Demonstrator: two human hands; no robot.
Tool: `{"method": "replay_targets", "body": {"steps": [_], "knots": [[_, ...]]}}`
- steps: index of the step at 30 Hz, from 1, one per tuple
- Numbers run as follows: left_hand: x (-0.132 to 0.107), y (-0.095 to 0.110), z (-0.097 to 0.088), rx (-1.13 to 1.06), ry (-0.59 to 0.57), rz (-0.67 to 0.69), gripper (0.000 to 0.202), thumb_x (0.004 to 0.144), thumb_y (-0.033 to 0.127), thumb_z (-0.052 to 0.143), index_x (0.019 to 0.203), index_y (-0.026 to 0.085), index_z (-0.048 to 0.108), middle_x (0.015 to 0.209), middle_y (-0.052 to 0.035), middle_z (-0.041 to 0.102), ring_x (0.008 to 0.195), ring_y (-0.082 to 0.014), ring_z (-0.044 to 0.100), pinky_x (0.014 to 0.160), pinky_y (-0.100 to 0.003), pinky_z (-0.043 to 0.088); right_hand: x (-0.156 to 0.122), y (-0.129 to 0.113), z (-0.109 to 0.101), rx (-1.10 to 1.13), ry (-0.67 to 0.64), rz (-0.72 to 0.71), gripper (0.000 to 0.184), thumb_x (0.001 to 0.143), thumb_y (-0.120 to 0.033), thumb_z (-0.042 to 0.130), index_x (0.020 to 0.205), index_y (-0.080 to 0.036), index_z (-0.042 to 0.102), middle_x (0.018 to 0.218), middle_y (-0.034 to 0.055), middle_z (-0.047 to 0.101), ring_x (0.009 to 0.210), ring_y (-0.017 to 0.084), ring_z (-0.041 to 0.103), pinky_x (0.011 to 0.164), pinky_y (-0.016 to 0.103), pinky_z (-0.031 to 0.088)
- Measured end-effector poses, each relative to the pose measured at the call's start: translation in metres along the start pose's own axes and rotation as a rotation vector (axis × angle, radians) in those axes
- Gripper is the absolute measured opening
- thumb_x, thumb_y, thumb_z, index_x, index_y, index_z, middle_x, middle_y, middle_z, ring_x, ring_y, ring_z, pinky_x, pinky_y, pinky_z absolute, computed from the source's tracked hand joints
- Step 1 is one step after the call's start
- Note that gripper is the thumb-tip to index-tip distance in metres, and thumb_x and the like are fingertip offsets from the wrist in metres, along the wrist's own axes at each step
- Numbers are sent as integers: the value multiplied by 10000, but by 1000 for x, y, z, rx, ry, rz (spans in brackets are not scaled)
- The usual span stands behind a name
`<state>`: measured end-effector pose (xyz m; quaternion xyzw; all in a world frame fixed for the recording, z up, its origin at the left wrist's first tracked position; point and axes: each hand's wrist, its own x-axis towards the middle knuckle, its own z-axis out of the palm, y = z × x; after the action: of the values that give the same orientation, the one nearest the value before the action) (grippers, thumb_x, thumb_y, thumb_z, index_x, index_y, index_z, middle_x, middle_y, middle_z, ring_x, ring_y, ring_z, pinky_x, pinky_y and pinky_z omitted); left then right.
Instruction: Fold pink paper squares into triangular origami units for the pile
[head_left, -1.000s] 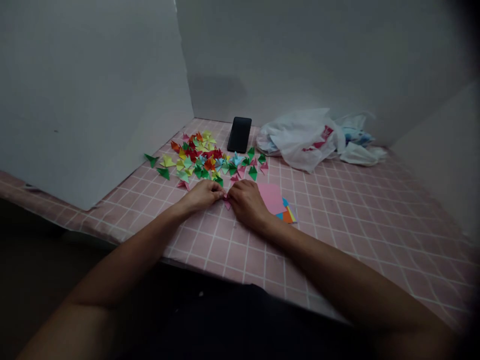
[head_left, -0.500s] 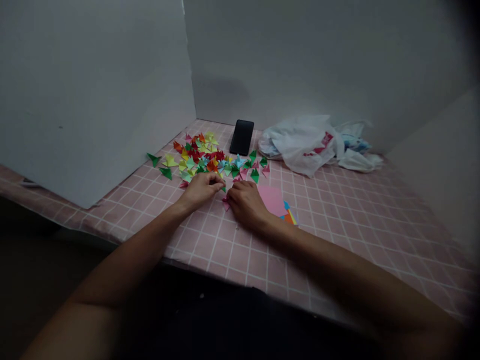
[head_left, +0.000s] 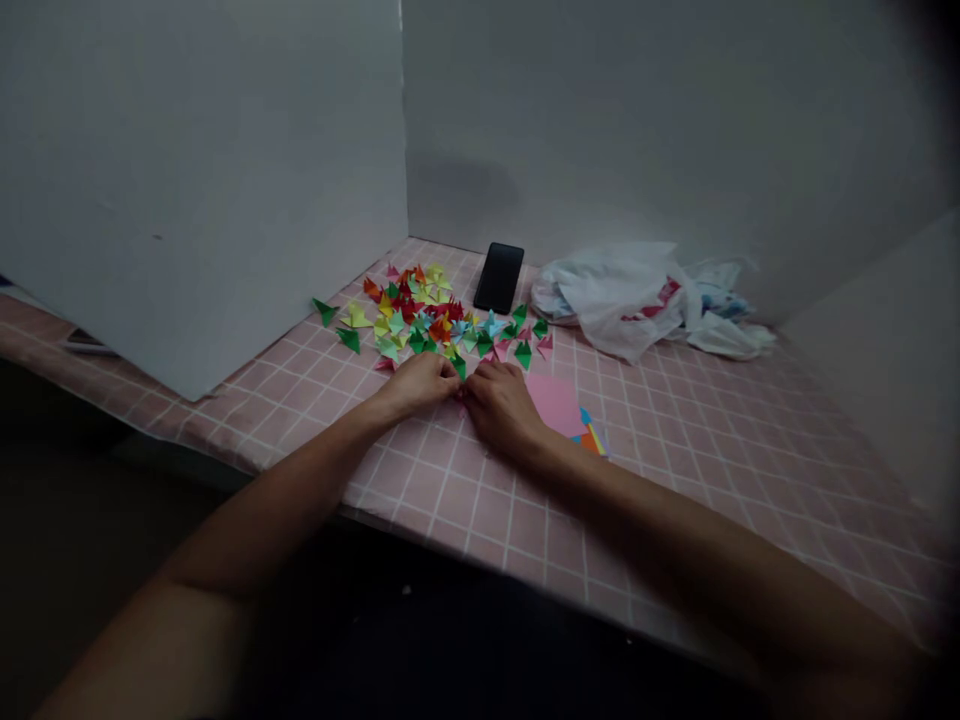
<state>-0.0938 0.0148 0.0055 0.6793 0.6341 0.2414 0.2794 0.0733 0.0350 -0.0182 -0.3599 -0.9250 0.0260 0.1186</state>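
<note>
My left hand and my right hand meet fingertip to fingertip over the near side of a pile of folded paper. Between them a small pink folded paper piece peeks out, mostly covered by the fingers. Both hands are closed in a pinch on it. Just beyond the fingertips lie many small origami pieces in red, green, yellow, orange, blue and pink. Beside my right wrist rests a stack of square paper with a pink sheet on top; blue, orange and yellow edges stick out below.
A black phone lies at the back near the wall. Right of it sits a crumpled white plastic bag with red print. A white panel stands on the left, over the pink checked tablecloth.
My left fingertips have come down to the pink piece and now touch my right hand's fingers. The whole view has shifted slightly, moving the scene to the right.
</note>
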Motion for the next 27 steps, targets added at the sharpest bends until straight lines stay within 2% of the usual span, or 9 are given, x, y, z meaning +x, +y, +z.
{"method": "replay_targets", "body": {"steps": [5, 11, 20, 24, 27], "knots": [[0, -1, -2, 38, -6, -7, 264, 758, 189, 573, 494, 186, 573, 523, -18, 545, 565, -175, 498, 598, -309, 302, 0, 0, 0, -3, 0, 1, 189, 938, -128, 549, 884, -125, 730, 972, 147, 719, 971, 272, 596, 858, 379, 369], [2, -5, -2, 7, -48, -10, 245, 751, 199, 598, 506, 183, 589, 539, -10, 568, 565, -162, 503, 560, -299, 272, 1, -2, -2, 1, -12, 8, 198, 937, -116, 538, 913, -113, 735, 990, 153, 718, 991, 277, 603, 880, 384, 370], [4, -9, -4, -64, -46, -49, 262, 746, 229, 614, 494, 174, 567, 486, 22, 471, 517, -128, 409, 527, -286, 236, 6, -6, -3, -3, -34, 8, 212, 948, -125, 532, 930, -109, 742, 979, 161, 725, 981, 280, 603, 887, 388, 373], [5, -10, -8, -103, -2, -49, 251, 757, 252, 618, 526, 169, 567, 494, 35, 446, 521, -121, 387, 527, -277, 230, -1, -6, -15, 0, -29, -1, 194, 949, -166, 567, 876, -120, 741, 980, 157, 727, 990, 281, 613, 900, 391, 377], [5, -11, -11, -141, 56, -37, 212, 779, 271, 604, 595, 165, 593, 537, 38, 479, 537, -119, 405, 537, -266, 267, -15, 7, -31, 26, 29, 2, 127, 916, -150, 614, 938, -137, 738, 1004, 140, 732, 1012, 282, 626, 921, 395, 388]]}}
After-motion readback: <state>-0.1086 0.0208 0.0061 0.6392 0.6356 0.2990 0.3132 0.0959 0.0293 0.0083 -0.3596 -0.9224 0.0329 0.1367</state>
